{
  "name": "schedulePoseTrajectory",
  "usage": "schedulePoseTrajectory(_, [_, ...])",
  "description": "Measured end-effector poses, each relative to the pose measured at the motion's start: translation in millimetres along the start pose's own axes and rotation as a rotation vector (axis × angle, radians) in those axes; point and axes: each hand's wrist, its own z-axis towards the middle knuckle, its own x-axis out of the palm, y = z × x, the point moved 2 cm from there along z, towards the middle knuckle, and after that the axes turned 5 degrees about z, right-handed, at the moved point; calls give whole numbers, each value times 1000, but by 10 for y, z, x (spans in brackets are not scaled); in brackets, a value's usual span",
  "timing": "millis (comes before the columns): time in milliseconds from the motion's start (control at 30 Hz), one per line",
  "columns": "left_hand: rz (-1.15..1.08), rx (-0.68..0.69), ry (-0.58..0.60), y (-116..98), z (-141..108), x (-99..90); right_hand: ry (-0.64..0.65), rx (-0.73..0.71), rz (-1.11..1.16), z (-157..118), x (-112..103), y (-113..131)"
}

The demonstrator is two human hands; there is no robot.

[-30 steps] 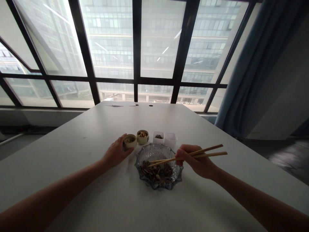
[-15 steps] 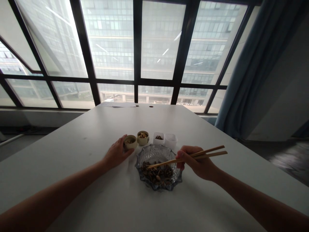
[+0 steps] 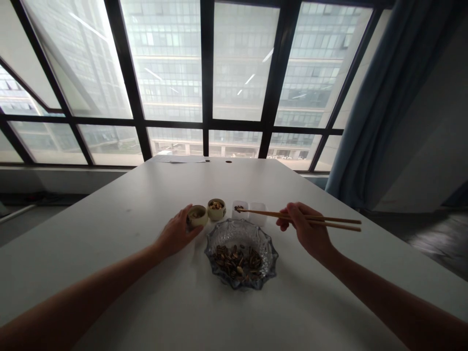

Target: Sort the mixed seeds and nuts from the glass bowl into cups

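Note:
Wooden chopsticks (image 3: pixel 318 219) are held in my right hand (image 3: pixel 309 231), their tips over a small clear container (image 3: pixel 240 215) with dark seeds in it. Whether the tips pinch a seed is too small to tell. My left hand (image 3: pixel 179 231) grips the side of a small cream cup (image 3: pixel 198 220). Beside that cup stands a second cream cup (image 3: pixel 217 213) with light brown pieces inside. A second clear container (image 3: pixel 258 219) adjoins the first on its right. Nearer me, a scalloped glass bowl (image 3: pixel 270 263) holds many striped seeds and one paler piece.
White papers (image 3: pixel 183 159) and a small dark round spot lie at the far edge of the white table (image 3: pixel 153 302). Beyond it are black-framed windows, with a blue curtain (image 3: pixel 369 122) at the right.
My right hand has moved up and slightly right, taking the chopstick tips from the seeds in the glass bowl to the clear container. My left hand has stayed on the cup.

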Motion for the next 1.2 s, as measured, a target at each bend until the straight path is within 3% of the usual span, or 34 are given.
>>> schedulePoseTrajectory(167, [-9,12,-7,-8,-1,-5,163,-375,-315,-177,12,136])
schedulePoseTrajectory(233, [-18,14,-17,-2,-2,0,222,-415,-330,-216,44,163])
schedulePoseTrajectory(300, [-21,12,-28,8,-2,8,197,-340,-300,-204,61,155])
schedulePoseTrajectory(433, [-20,13,-31,13,0,12,3,-129,-103,-71,32,84])
schedulePoseTrajectory(600, [-28,4,1,-13,2,-11,-116,-69,3,56,-20,25])
schedulePoseTrajectory(800, [-18,9,-24,11,-1,8,-48,-86,-36,2,22,78])
schedulePoseTrajectory(1033, [-40,18,-43,32,2,30,210,-14,-55,-107,101,195])
schedulePoseTrajectory(1200, [-38,12,-24,6,2,5,268,-7,-61,-137,126,219])
